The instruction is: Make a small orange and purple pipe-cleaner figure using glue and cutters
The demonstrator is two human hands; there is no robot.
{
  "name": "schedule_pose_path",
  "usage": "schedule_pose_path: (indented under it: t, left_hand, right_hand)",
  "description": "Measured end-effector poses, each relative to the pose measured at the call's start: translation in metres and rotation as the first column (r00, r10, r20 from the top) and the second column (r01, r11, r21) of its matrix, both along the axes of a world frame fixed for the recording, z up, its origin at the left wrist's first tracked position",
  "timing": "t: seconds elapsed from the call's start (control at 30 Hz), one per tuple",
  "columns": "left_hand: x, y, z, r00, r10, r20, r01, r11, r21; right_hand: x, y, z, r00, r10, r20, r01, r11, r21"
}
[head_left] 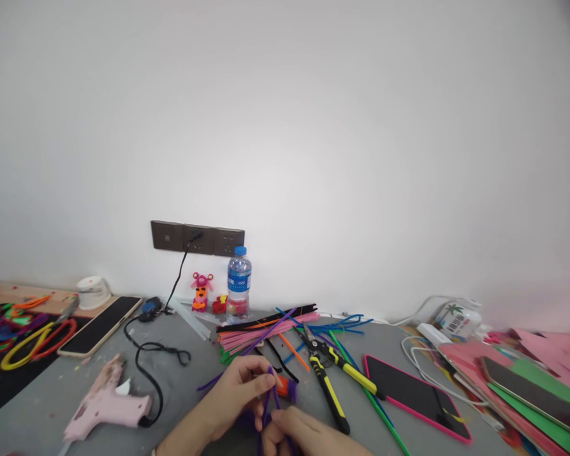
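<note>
My left hand (244, 387) pinches a purple pipe cleaner (272, 394) between thumb and forefinger. Lower down, my right hand (297, 432) is closed on the same fuzzy purple strand, and its fingertips are partly hidden at the bottom edge. Just behind my hands lies an orange and purple piece (287, 387), partly covered by the left fingers. Beyond it is a pile of pink pipe cleaners (247, 339) with black, orange and purple ones across it. Yellow-and-black pliers (325, 364) rest with spread handles to the right of my hands.
A pink glue gun (107, 405) and its black cord lie left. Scissors (38, 342) and a phone (102, 324) are further left. At the back stand a water bottle (239, 285) and a small pink-orange figure (200, 292). A pink-edged phone (415, 396) and coloured sheets (517, 380) lie right.
</note>
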State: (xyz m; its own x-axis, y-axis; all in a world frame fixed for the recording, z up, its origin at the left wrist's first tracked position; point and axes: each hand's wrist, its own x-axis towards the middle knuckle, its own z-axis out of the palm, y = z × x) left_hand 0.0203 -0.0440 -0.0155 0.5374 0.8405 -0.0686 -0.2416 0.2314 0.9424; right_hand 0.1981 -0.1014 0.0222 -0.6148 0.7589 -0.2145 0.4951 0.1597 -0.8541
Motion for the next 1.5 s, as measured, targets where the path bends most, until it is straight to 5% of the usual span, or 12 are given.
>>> schedule_pose_path:
  t: [0.1,0.23,0.33,0.53,0.73,0.87,1.03,1.17,1.43,1.5]
  left_hand:
    - [0.0,0.001,0.001,0.999,0.021,0.031,-0.02,0.999,-0.027]
    - [-0.003,0.004,0.004,0.995,0.049,0.09,-0.044,0.997,-0.061]
    - [-0.004,0.005,0.005,0.994,0.041,0.1,-0.032,0.996,-0.089]
    - [-0.007,0.007,0.004,0.99,0.083,0.11,-0.079,0.996,-0.042]
    - [-0.009,0.009,0.004,0.991,0.074,0.111,-0.07,0.997,-0.035]
    - [-0.009,0.009,0.005,0.99,0.119,0.078,-0.127,0.986,0.11]
    - [-0.01,0.009,0.006,0.99,0.131,0.055,-0.132,0.991,0.014]
    - [-0.01,0.008,0.009,0.99,0.129,0.056,-0.127,0.991,-0.029]
    - [-0.006,0.009,0.004,0.994,0.11,-0.028,-0.106,0.989,0.098]
    - [-0.008,0.011,0.003,0.988,0.152,-0.008,-0.151,0.984,0.091]
  right_hand:
    - [-0.005,0.006,-0.009,0.992,-0.005,-0.124,0.004,1.0,-0.008]
    - [-0.015,0.012,-0.022,0.925,-0.171,-0.34,0.097,0.969,-0.225]
    - [-0.017,0.014,-0.028,0.915,-0.197,-0.353,0.09,0.951,-0.297]
    - [-0.015,0.014,-0.027,0.944,-0.144,-0.296,0.047,0.949,-0.311]
    - [-0.028,0.019,-0.026,0.854,-0.135,-0.503,0.021,0.974,-0.226]
    - [-0.023,0.016,-0.022,0.885,-0.098,-0.455,-0.04,0.958,-0.286]
    - [-0.014,0.012,-0.019,0.933,-0.109,-0.342,-0.014,0.94,-0.34]
    - [-0.02,0.017,-0.024,0.886,-0.132,-0.444,-0.016,0.949,-0.313]
    - [-0.012,0.012,-0.02,0.914,-0.087,-0.397,-0.087,0.912,-0.401]
    - [-0.011,0.012,-0.024,0.912,-0.16,-0.377,-0.024,0.898,-0.439]
